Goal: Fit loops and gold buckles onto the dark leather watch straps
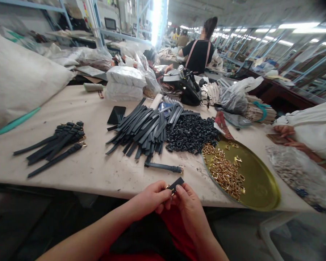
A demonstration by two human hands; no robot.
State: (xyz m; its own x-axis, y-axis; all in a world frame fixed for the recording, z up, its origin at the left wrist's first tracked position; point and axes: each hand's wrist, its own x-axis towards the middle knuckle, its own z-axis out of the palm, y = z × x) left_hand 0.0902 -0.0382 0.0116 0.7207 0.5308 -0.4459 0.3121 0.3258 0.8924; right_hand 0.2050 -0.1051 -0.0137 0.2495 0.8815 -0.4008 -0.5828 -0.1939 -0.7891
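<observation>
Just over the table's front edge, my left hand [161, 195] pinches a small gold buckle [167, 187]. My right hand [185, 195] grips a black leather strap [177, 183] whose flat end sticks up between the two hands. Strap and buckle meet at my fingertips, which hide the join. A strap with a buckle [164, 167] lies on the table just beyond my hands. Behind it spreads a pile of black straps [141, 130], with a heap of small black loops [191, 132] to its right. Gold buckles [225, 172] lie in a round gold tray [260, 185].
Buckled straps [59, 139] lie stacked at the left, near a large white sack [19, 79]. A phone [116, 115], wrapped white packs [126, 81] and a black bag [186, 87] stand farther back. At the right, another person's hands [285, 134] hold a phone beside a plastic bag [301, 174].
</observation>
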